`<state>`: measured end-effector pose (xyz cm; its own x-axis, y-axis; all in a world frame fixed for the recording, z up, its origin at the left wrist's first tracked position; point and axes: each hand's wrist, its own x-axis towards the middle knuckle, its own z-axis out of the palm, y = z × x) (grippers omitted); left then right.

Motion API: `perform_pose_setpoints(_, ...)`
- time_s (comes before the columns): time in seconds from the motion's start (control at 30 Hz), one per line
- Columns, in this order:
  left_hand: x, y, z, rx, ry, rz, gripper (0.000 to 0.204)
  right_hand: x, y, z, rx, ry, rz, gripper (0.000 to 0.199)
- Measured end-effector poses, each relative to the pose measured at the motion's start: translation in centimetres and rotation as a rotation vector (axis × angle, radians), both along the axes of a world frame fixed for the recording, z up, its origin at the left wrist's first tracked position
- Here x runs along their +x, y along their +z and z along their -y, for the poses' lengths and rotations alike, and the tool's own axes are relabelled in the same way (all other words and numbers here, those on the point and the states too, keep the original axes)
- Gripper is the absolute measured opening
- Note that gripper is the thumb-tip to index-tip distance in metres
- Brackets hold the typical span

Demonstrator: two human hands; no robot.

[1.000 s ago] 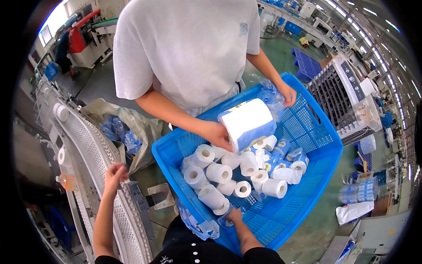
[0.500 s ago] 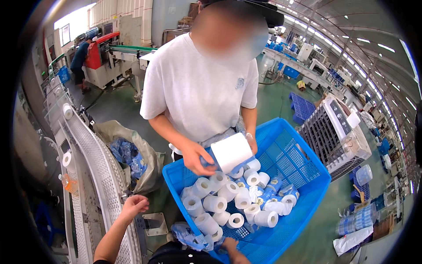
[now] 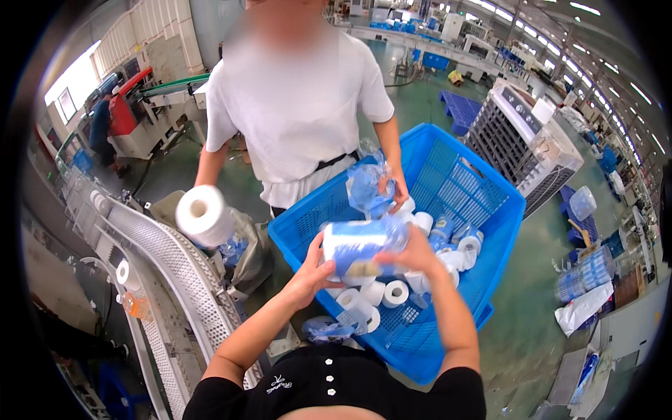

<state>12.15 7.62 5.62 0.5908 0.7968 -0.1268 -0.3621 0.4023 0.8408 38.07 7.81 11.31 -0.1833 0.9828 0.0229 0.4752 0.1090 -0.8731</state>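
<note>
Over the large blue basket (image 3: pixel 462 157), I hold a toilet roll in blue printed plastic wrap (image 3: pixel 360 245) level between both hands. My left hand (image 3: pixel 309 274) is closed on its left end; my right hand (image 3: pixel 414 250), slightly blurred, grips the right end. Below, bare white toilet rolls (image 3: pixel 395 293) and several blue-wrapped ones lie jumbled in the basket. Across from me, a person in a white shirt holds a bare toilet roll (image 3: pixel 204 215) by the conveyor and crumpled blue plastic film (image 3: pixel 369 187) above the basket.
A curved conveyor (image 3: pixel 168 259) runs along my left, with an orange bottle (image 3: pixel 133 306) and a roll beside it. Behind it stands a sack (image 3: pixel 248 255) of blue plastic scraps. Beyond the basket, a large air cooler (image 3: pixel 518 140) and a blue pallet (image 3: pixel 458 110) stand on the green floor.
Both my hands have come up over the basket and now hold the wrapped roll. The other person's hands have parted, carrying a bare roll left toward the conveyor and keeping the film.
</note>
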Motion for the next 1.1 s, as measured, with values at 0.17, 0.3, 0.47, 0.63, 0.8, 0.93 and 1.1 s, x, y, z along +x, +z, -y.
perform_pose_setpoints(0.17, 0.1, 0.8, -0.6, -0.126, 0.105, 0.168, 0.089, -2.6, -0.5, 3.8, 0.380, 0.083, -0.037, 0.074)
perform_pose_setpoints(0.3, -1.9, -0.5, -0.6, -0.289, -0.083, 0.227, 0.073, -4.1, 1.2, 4.8, 0.181, 0.180, -0.275, 0.065)
perform_pose_setpoints(0.47, -0.8, -0.6, -0.3, -0.183, 0.255, 0.264, 0.066, -5.0, -0.4, 4.0, 0.423, 0.117, -0.038, 0.057)
perform_pose_setpoints(0.63, -1.6, -0.1, -0.9, -0.310, 0.072, 0.507, 0.069, -1.9, -4.7, 2.3, 0.099, -0.133, -0.673, 0.057)
perform_pose_setpoints(0.8, -2.3, -0.3, -0.5, -0.368, 0.098, 0.526, 0.066, 3.5, -4.9, 0.3, -0.137, 0.037, 0.388, 0.061)
perform_pose_setpoints(0.93, -1.8, -0.6, -0.7, -0.386, 0.145, 0.452, 0.063, -0.8, -2.2, 2.3, 0.480, 0.102, 0.313, 0.071)
perform_pose_setpoints(1.1, -1.9, -2.3, 0.0, -0.181, 0.296, 0.223, 0.065, -5.8, -1.7, 1.7, 0.613, 0.255, 0.076, 0.059)
